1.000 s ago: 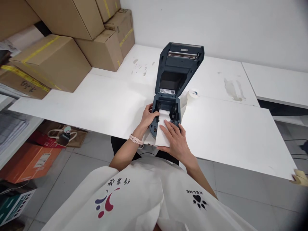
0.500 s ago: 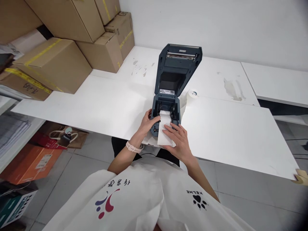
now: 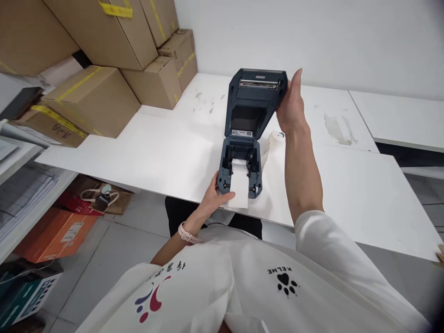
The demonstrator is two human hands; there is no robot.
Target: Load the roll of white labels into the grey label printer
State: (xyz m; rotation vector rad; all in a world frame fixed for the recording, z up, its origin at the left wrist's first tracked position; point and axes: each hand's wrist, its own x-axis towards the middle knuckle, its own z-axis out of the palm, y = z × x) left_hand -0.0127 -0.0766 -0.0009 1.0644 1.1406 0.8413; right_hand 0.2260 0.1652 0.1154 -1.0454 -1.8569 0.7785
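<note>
A dark label printer (image 3: 224,166) stands on the white table with its lid (image 3: 258,104) raised. A white paper strip (image 3: 239,185) runs from inside the base out over its front edge. At the base's front left corner is my left hand (image 3: 211,196), its fingers against the side and its thumb pressing the strip. My right hand (image 3: 293,106) grips the right edge of the lid near its top, thumb pointing up and fingers partly hidden behind it. Behind the base, on the right, lies a roll of white paper (image 3: 276,137) with a strip trailing from it.
Several taped cardboard boxes (image 3: 93,101) are stacked at the table's left end, against the wall. The white table (image 3: 166,152) spans the front. Below left, a shelf (image 3: 34,199), an orange box (image 3: 57,233) and a bag (image 3: 121,199) stand near the floor.
My right hand has left the paper strip and risen to the lid's right edge. My left thumb has slid down toward the strip's front end. The lid looks tilted slightly forward.
</note>
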